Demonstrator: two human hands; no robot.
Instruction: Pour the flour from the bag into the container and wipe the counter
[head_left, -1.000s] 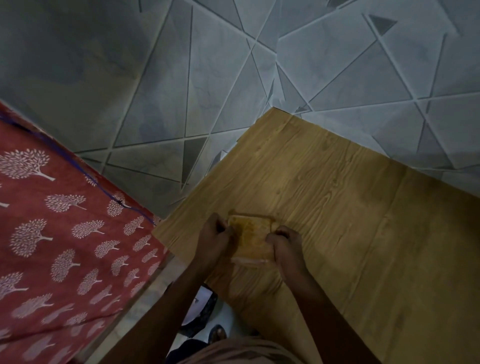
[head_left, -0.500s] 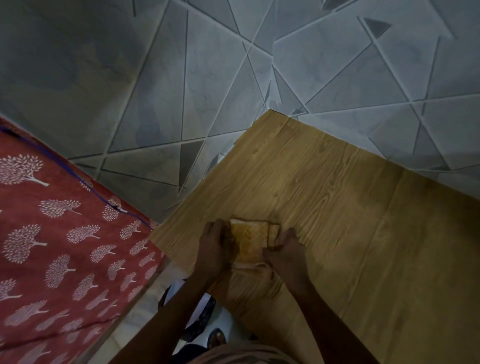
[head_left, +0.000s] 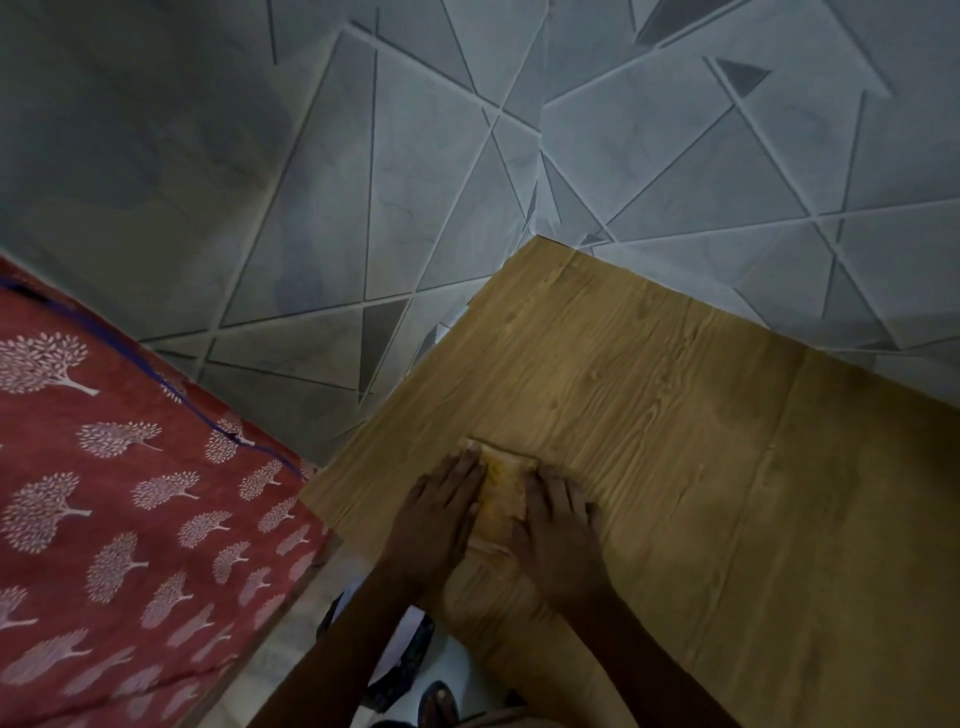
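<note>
Wooden counter, flat hands on cloth.

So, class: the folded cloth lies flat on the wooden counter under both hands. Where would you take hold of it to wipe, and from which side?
Probably from above. The cloth lies flat on the counter, so there is no raised edge to grip. The left hand and right hand press its two sides with straight fingers; curling fingers over its near edge would hold it.

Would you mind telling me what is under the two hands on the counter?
A folded yellowish cloth lies under the left hand and right hand on the wooden counter; its side edges are covered.
</note>
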